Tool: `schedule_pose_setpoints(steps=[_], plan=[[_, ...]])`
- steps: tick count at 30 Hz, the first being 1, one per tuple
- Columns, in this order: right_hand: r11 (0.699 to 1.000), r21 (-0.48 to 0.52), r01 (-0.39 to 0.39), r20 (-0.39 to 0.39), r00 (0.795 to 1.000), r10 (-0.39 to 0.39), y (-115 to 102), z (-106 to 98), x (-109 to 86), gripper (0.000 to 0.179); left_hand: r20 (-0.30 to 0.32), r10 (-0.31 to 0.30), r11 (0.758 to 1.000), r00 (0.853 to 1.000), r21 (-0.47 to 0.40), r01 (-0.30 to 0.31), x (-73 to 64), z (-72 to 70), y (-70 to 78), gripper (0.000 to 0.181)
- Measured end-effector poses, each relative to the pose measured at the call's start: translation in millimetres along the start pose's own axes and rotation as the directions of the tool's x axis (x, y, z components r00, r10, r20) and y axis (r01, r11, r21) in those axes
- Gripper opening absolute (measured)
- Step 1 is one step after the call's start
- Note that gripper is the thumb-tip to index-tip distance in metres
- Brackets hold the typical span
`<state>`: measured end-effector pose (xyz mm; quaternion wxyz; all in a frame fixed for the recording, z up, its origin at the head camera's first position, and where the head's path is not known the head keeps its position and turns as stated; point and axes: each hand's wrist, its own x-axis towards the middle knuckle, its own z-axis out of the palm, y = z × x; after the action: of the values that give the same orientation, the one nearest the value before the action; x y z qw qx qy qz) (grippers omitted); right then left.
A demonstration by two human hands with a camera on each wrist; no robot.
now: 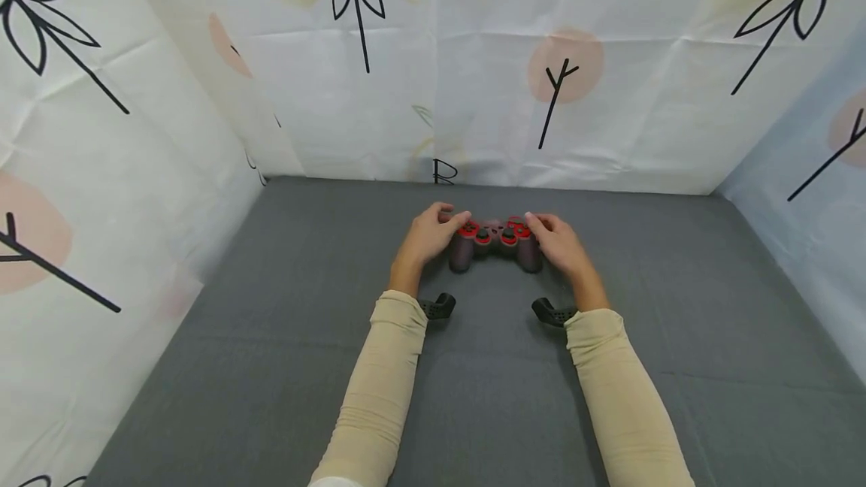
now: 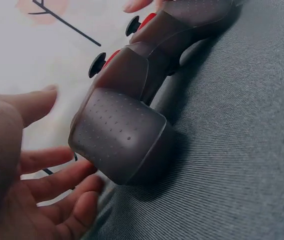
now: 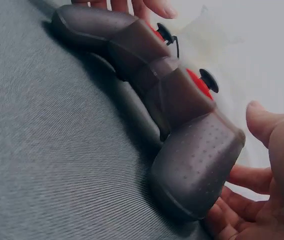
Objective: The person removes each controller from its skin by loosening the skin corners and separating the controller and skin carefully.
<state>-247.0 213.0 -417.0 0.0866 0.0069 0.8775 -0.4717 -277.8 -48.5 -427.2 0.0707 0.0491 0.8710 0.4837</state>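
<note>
A dark game controller point(image 1: 492, 230) with red patches and two black thumbsticks lies on a grey cloth surface. My left hand point(image 1: 426, 237) is at its left grip. In the left wrist view, the thumb stands apart above the grip point(image 2: 119, 130), and the loosely bent fingers reach beside and behind it. On the other side, my right hand point(image 1: 560, 246) flanks the right grip. Its thumb point(image 3: 262, 122) is raised clear of the controller in the right wrist view, while its fingers are partly hidden behind the grip point(image 3: 194, 160). Whether the fingertips touch cannot be told.
The grey cloth point(image 1: 284, 397) covers the table. A pale printed fabric wall point(image 1: 473, 111) stands along the back, with similar fabric at left and right. Black wrist devices point(image 1: 440, 307) stick out inward from both sleeves.
</note>
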Motion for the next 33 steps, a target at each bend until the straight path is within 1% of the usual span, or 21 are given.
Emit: schedule_pose_setpoints(steps=[3, 5, 8, 14, 21, 24, 28, 33], plan=[[1.0, -0.018, 0.003, 0.009, 1.0, -0.003, 2, 4, 0.5, 0.077, 0.051, 0.009, 0.999, 0.999, 0.038, -0.011, 1.2, 0.9, -1.7, 0.072], [0.999, -0.032, 0.016, 0.007, 1.0, -0.015, 4, 5, 1.0, 0.077, 0.065, 0.006, 0.999, 0.998, 0.051, -0.009, 0.6, 2.6, -1.9, 0.07], [0.998, -0.055, 0.039, 0.002, 0.999, -0.039, 7, 8, 1.1, 0.074, 0.068, -0.003, 0.997, 0.998, 0.081, -0.002, -0.6, 4.8, -2.2, 0.066], [0.996, -0.075, 0.045, -0.031, 0.998, -0.048, 10, 12, 0.2, 0.073, 0.078, -0.024, 0.988, 0.997, 0.154, 0.012, -2.8, 5.3, -1.1, 0.065], [0.995, -0.084, 0.062, -0.074, 0.995, -0.068, 14, 17, 2.7, 0.069, 0.091, -0.047, 0.984, 0.995, 0.177, 0.031, -5.9, 3.7, 0.2, 0.066], [0.995, -0.073, 0.064, -0.08, 0.994, -0.07, 14, 18, 2.1, 0.068, 0.099, -0.049, 0.981, 0.994, 0.191, 0.03, -5.9, 3.9, 1.3, 0.065], [0.997, -0.045, 0.067, -0.074, 0.995, -0.07, 11, 15, -0.1, 0.065, 0.112, -0.036, 0.981, 0.993, 0.194, 0.013, -4.6, 3.7, 4.8, 0.066], [0.994, -0.055, 0.095, -0.056, 0.994, -0.098, 3, 8, -3.4, 0.063, 0.098, 0.006, 0.988, 0.995, 0.151, -0.021, -4.2, 0.7, 11.4, 0.065]])
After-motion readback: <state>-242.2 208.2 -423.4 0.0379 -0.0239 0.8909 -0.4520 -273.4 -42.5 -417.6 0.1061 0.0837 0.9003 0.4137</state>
